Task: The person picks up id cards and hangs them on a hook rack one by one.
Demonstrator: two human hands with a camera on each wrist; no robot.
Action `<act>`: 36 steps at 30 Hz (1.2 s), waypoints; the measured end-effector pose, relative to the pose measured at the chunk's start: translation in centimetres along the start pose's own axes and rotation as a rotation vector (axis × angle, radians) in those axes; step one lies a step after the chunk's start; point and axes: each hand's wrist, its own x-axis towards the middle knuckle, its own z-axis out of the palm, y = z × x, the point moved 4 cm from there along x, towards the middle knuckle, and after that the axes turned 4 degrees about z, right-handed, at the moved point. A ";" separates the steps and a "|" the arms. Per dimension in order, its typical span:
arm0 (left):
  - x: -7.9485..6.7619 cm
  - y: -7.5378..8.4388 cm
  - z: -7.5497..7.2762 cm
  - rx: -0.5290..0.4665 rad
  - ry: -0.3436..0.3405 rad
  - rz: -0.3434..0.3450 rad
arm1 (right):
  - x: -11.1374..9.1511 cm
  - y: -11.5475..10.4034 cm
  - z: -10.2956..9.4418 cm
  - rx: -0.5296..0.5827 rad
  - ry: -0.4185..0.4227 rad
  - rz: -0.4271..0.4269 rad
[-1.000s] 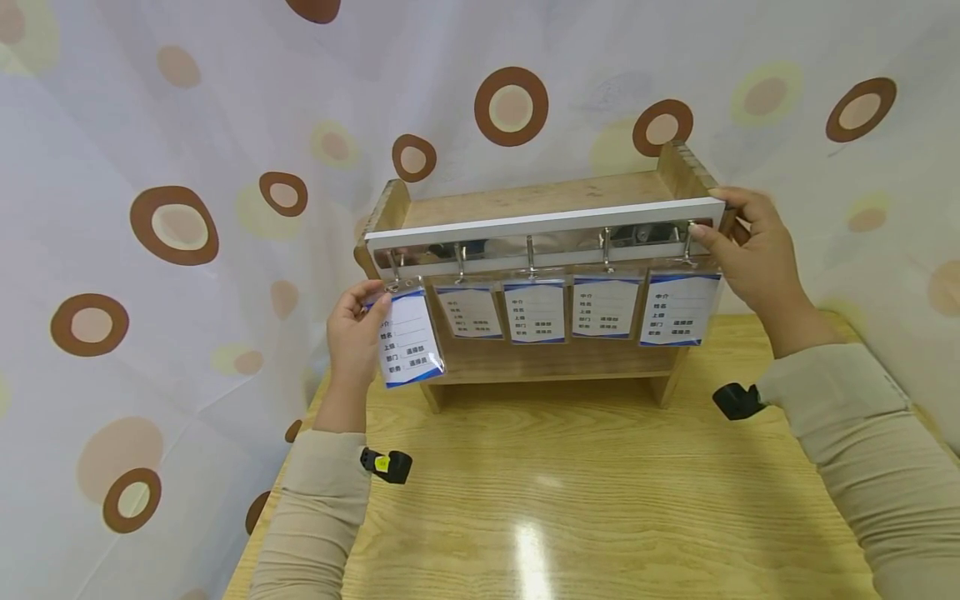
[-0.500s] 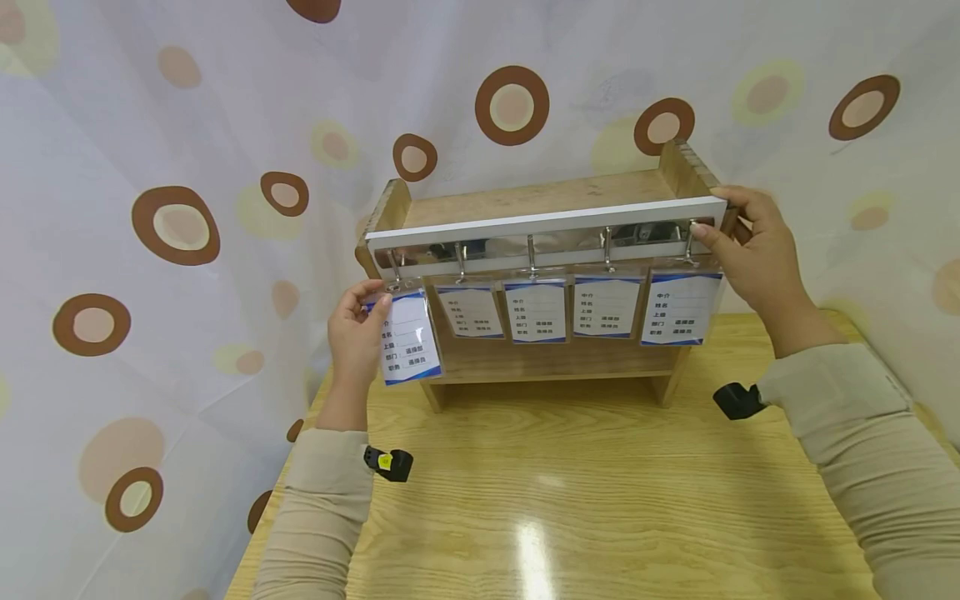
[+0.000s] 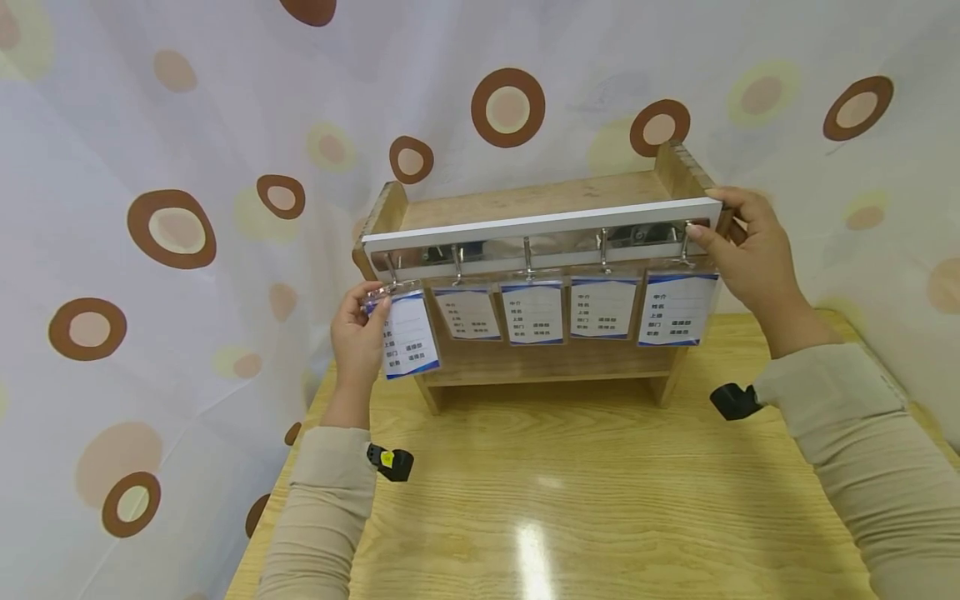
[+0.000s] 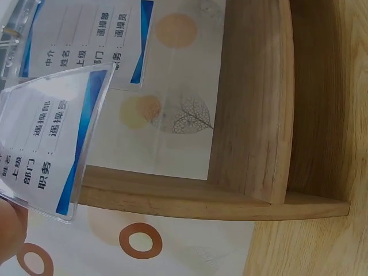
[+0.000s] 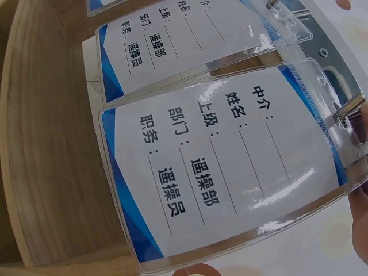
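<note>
In the head view my left hand (image 3: 356, 333) pinches a clear-sleeved ID badge (image 3: 410, 337) by its upper left edge, right at the leftmost hook (image 3: 391, 267). The same badge (image 4: 52, 138) stands tilted out in the left wrist view, overlapping its neighbour. My right hand (image 3: 753, 250) grips the right end of the white hook rail (image 3: 540, 222), thumb on the front by the rightmost hook. Below that thumb hangs another ID badge (image 5: 218, 167), its slot over a metal hook (image 5: 349, 107). Three more badges hang between, the middle one (image 3: 534, 312) at the rail's centre.
The rail runs along the front of a wooden shelf (image 3: 525, 196) on a wood-grain table (image 3: 570, 483). A curtain (image 3: 570, 100) with brown ring patterns stands close behind and to the left. Black wrist cameras (image 3: 392, 463) sit on both cuffs.
The left badge has swung slightly, its lower edge rising a little toward the shelf. My left hand has shifted slightly with it. The right hand keeps its grip on the rail.
</note>
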 end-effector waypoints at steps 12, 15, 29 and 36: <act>-2.5 8.0 2.2 0.117 -0.001 0.093 | 0.0 -0.2 0.1 -0.007 -0.011 0.009; -2.4 8.1 2.2 0.140 0.001 0.116 | 0.0 -0.2 0.1 -0.012 -0.011 0.011; -2.3 8.5 2.4 0.156 0.008 0.222 | 0.0 -0.6 -0.1 -0.020 -0.042 0.018; -2.1 7.9 2.5 0.097 -0.001 0.162 | 0.0 -0.6 -0.2 -0.030 -0.029 0.027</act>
